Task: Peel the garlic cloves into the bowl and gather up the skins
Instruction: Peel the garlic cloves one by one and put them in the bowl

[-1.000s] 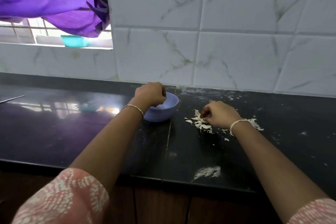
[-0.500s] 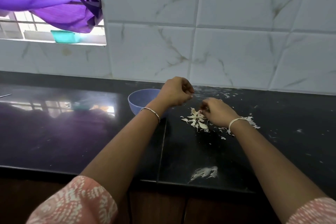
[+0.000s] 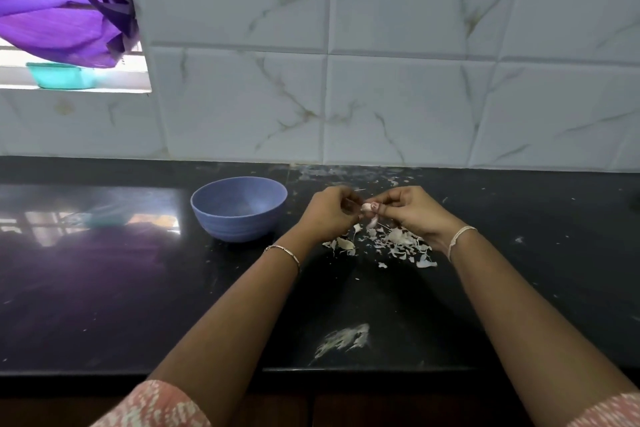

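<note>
Left hand: I see my left hand [image 3: 329,215] held up over the bench, a little to the right of the bowl. Its fingers are curled, and the tips pinch one end of the clove.
Right hand: My right hand [image 3: 412,211] is held up too, facing the left one. Its thumb and fingers are curled and pinch the other end of the clove.
Clove: The small pale garlic clove [image 3: 367,208] sits between the two hands, above the pile of skins. A thin bit of skin hangs down from it.
Bowl: The round blue plastic bowl [image 3: 239,208] stands upright on the bench, to the left of both hands and not touching them.
Skins: The thin white garlic skins [image 3: 391,243] lie in a loose pile on the bench, right under the hands and to the right of the bowl.
Bench: The shiny black stone bench [image 3: 104,305] holds the bowl and the skins. A white dusty smear [image 3: 343,340] lies near its front edge.
Wrists: A thin metal bangle [image 3: 282,251] is on my left wrist and a white thread band [image 3: 460,236] on my right.
Behind: A white marble tile wall [image 3: 398,97] stands at the back. A purple cloth [image 3: 59,3] hangs at the top left, over a teal tub [image 3: 59,74] on the sill.
</note>
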